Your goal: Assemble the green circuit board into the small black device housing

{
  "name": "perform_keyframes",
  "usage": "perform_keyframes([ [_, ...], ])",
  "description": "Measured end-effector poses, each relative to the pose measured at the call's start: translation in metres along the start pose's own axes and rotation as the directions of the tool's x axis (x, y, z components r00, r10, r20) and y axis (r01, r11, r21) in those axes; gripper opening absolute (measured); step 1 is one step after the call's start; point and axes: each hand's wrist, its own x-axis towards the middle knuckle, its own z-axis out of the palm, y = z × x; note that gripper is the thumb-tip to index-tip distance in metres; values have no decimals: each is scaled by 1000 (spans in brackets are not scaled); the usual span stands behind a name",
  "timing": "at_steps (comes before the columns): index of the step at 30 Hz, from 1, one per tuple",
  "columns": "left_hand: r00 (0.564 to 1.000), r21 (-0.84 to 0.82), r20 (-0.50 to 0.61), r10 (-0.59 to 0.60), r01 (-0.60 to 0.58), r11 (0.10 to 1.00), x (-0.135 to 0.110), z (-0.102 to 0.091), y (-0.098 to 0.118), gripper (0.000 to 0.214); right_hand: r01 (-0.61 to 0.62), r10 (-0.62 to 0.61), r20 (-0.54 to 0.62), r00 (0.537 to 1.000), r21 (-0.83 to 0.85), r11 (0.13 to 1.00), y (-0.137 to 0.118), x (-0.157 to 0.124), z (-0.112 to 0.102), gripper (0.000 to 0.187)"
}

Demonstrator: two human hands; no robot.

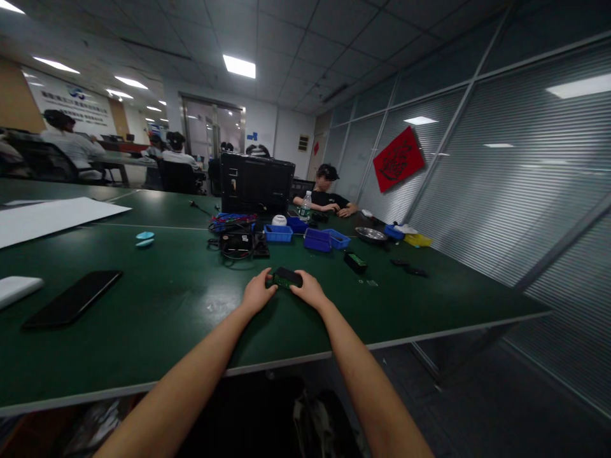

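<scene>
A small black box with green markings on its near side sits low over the green table, between my two hands. My right hand grips its right end, thumb on the near side. At the left end, my left hand has its thumb and fingers closed around the corner. The fingers behind the box are hidden. A similar black box with a green face lies on the table to the right, with small clear scraps near it.
Blue bins, a white ball, tangled cables with a black adapter and a monitor stand ahead. A metal dish is at right. A black slab lies left. Another person sits across the table.
</scene>
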Motion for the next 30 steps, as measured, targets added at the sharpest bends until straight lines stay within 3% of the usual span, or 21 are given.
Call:
perform_keyframes([
  [3, 1000, -13, 11, -15, 15, 1000, 0, -1, 0, 59, -134, 128, -67, 989, -89, 987, 3, 1, -3, 43],
  [6, 1000, -21, 26, -17, 18, 1000, 0, -1, -1, 58, -311, 280, -191, 941, -158, 937, 9, 2, -8, 43],
  [9, 1000, -23, 29, -13, 13, 1000, 0, -1, -1, 58, -379, 330, -253, 909, -177, 908, 14, 2, -12, 45],
  [17, 999, -24, 33, -30, 31, 999, -1, -2, 2, 58, -356, 313, -236, 920, -165, 920, 9, 1, -12, 42],
  [24, 999, -24, 24, -31, 32, 999, -2, -2, 3, 57, -189, 114, -225, 968, -347, 918, -11, -4, -5, 40],
  [30, 999, -18, 30, -31, 32, 999, -1, -2, 3, 57, -60, -1, -162, 987, -367, 928, -28, -11, 1, 49],
])
